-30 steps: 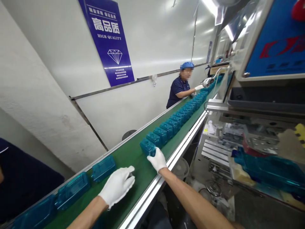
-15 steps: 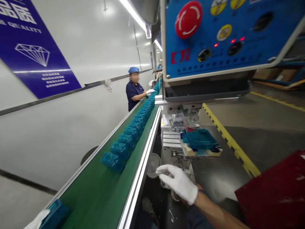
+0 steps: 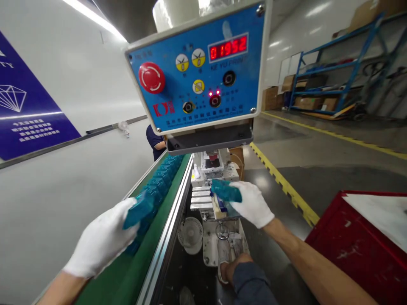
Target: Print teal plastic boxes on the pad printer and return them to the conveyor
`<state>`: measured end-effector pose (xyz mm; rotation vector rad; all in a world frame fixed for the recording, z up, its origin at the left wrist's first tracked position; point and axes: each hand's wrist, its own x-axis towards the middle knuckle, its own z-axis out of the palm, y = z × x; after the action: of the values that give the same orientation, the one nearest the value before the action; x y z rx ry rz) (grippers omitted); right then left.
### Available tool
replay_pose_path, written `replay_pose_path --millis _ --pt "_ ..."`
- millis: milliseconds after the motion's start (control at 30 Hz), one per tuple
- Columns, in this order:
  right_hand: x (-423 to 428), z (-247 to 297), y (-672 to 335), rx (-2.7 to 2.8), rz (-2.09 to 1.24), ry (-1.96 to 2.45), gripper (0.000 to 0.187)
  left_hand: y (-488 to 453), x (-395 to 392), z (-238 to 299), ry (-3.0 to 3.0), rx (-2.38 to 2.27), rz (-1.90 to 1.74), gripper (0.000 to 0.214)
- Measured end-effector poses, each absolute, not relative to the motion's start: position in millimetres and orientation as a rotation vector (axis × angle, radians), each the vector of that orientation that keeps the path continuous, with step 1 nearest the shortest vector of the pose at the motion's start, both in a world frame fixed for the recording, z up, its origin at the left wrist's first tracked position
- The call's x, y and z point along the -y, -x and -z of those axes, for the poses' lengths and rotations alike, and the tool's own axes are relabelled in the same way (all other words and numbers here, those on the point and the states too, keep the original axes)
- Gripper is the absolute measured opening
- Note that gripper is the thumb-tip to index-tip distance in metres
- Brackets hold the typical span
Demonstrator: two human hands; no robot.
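Note:
My left hand (image 3: pixel 103 239), in a white glove, is closed on a teal see-through plastic part (image 3: pixel 138 208) above the green conveyor belt (image 3: pixel 108 283). Just beyond it, a row of like teal parts (image 3: pixel 163 174) runs along the belt. My gloved right hand (image 3: pixel 252 204) grips another teal plastic part (image 3: pixel 225 190) from its right side. That part is tilted over the pale block fixture (image 3: pixel 218 210) on the machine's slotted table; whether it still touches the fixture I cannot tell.
A blue control panel (image 3: pixel 197 72) with a red stop button and lit display hangs ahead. A co-worker's sleeve (image 3: pixel 154 140) shows behind it. At lower right stands a red cabinet (image 3: pixel 359 250); below the machine sit a white fan (image 3: pixel 190 233) and a handwheel (image 3: pixel 222 231).
My view has swung right. My left hand has come up along the belt with a teal part. My right hand, empty before, has moved to the fixture and taken hold of the teal part there.

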<state>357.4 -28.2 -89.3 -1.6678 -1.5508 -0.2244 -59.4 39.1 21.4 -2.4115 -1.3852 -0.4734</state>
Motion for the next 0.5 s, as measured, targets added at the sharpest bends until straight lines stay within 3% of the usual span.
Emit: replay_pose_path --millis 167,233,333,500 --pt "94.3 80.5 -369.9 0.8 -0.136 1.661 0.063 -101.4 -53.1 -9.0 2.691 0.713 0.598 0.058" --pt "120.1 84.7 -375.6 0.711 -0.182 1.637 0.067 -147.2 -55.7 2.9 2.807 0.589 0.571 0.052" --pt "142.9 97.9 -388.3 0.649 -0.202 1.576 0.07 -193.4 -55.0 18.2 2.923 0.489 0.474 0.039" --pt "143.0 139.5 -386.8 0.654 -0.16 1.507 0.079 -217.3 -49.2 41.0 3.055 0.4 0.491 0.05"
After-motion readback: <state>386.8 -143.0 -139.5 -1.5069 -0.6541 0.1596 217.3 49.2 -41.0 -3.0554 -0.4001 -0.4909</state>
